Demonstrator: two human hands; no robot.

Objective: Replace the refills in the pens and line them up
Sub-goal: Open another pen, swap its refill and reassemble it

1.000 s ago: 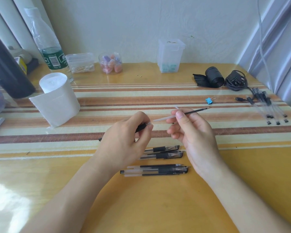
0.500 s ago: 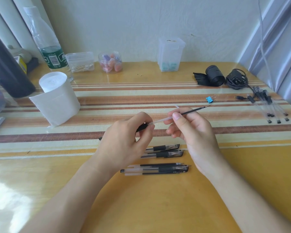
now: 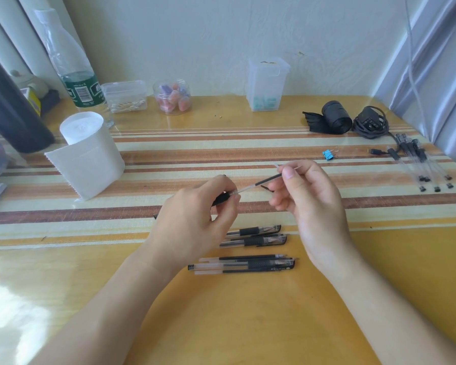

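Along the back of the desk (image 3: 248,325) stood the containers, all left of the clip (image 3: 328,154) and behind it. Closest to the clip was a tall clear box (image 3: 267,75) with a lid and teal pieces at its bottom. Farther left a round jar (image 3: 172,97) held pink and purple lumps. Next came a low lidded tub (image 3: 125,96) with cotton swabs lying inside, and then a clear bottle (image 3: 74,72) with a green label; how full it was could not be told. A white roll (image 3: 87,151) stood far left of the clip, about level with it.

Both hands were raised over the desk just in front of the clip and to its left. The left hand (image 3: 195,219) was curled round a black barrel (image 3: 221,198), thumb and forefinger closed near its open end. The right hand (image 3: 308,204) pinched a refill (image 3: 263,183) between thumb and forefinger, its other fingers loosely bent. The refill slanted up from the barrel's mouth toward the clip, clear at the barrel end and dark near the right hand.

Two pens (image 3: 253,235) lay side by side on the desk, in front of the clip and partly under the left hand. Just in front of them a third pen and loose refills lay together as a set (image 3: 242,264), all pointing right. A bundle (image 3: 421,164) of clear, black-ended sticks lay well right of the clip.
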